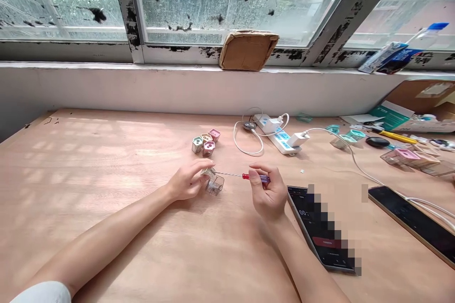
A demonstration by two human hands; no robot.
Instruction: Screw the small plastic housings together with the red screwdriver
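Item: we are working on a small clear plastic housing (214, 185) on the table (88, 227), left hand (188, 180) clasping it, right hand (268, 194) pinching a red-and-purple screwdriver (245, 176) aimed at it, four coloured cube housings (205, 144) standing nearby, seemingly finished, this one seemingly not.

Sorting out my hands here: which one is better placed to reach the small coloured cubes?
Left, likely: the left hand lies closest to the small coloured cubes, while the right hand sits farther off, gripping a screwdriver.

Plywood tabletop (88, 161), 4 small coloured cubes (205, 143), white power strip (282, 142), 2 dark smartphones (408, 220), yellow-handled screwdriver (398, 136)
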